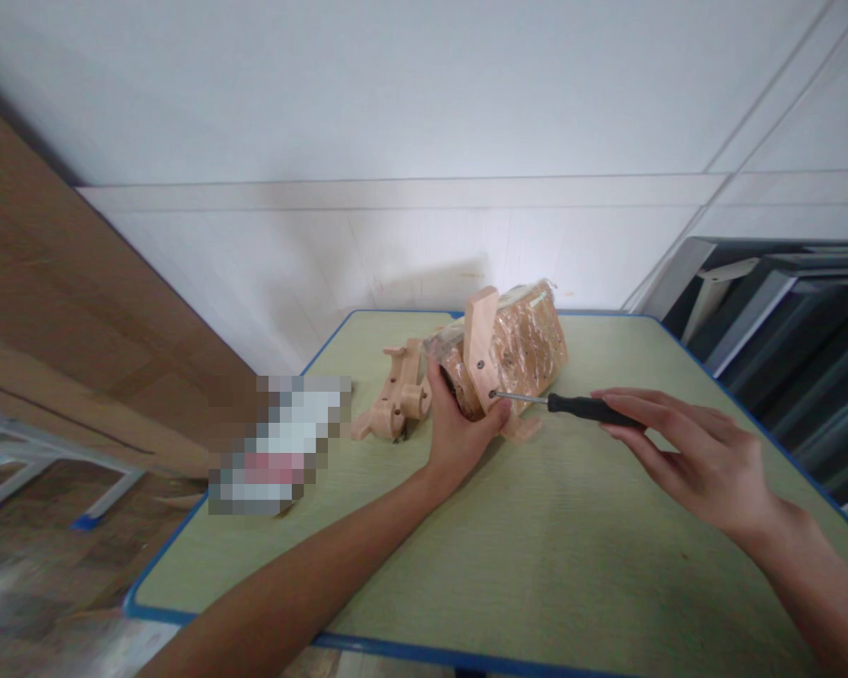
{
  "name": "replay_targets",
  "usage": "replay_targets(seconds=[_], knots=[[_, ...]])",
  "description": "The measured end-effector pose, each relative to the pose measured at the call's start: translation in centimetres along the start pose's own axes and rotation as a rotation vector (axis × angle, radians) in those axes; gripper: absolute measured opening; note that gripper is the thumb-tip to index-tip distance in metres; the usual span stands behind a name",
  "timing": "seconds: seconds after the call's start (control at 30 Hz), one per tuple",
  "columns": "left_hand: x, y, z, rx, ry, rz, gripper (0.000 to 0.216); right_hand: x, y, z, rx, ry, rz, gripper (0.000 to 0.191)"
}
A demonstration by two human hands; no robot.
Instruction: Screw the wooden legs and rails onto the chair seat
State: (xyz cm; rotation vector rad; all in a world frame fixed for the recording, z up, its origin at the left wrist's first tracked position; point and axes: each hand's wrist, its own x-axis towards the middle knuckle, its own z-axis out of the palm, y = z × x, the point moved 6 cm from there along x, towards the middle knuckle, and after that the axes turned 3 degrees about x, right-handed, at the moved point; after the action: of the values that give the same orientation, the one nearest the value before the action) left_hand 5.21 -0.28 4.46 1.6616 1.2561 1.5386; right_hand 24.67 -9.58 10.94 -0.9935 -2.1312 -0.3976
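My left hand (456, 428) is closed around a wooden assembly (498, 353), a cork-like block with a pale wooden bracket screwed to its side, held tilted on the table. In my right hand (685, 447) the fingers pinch the black handle of a small screwdriver (572, 405). Its metal tip touches a screw low on the bracket. A second pale wooden part (396, 400) lies on the table just left of my left hand.
The table (537, 565) has a green top and blue edging. A white wall stands behind it. A brown board leans at the left, and dark metal frames (784, 301) are stacked at the right. A blurred patch (279, 443) sits at the table's left edge.
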Motion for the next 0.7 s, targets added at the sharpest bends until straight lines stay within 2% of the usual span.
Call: replay_targets(seconds=[0.2, 0.7], knots=[[-0.02, -0.26, 0.03, -0.008, -0.008, -0.016, 0.098, -0.14, 0.10, 0.00, -0.021, -0.007, 0.016, 0.036], [-0.02, -0.23, 0.11, -0.003, -0.022, 0.016, 0.099, -0.07, 0.11, 0.26, -0.128, -0.006, 0.004, 0.018]])
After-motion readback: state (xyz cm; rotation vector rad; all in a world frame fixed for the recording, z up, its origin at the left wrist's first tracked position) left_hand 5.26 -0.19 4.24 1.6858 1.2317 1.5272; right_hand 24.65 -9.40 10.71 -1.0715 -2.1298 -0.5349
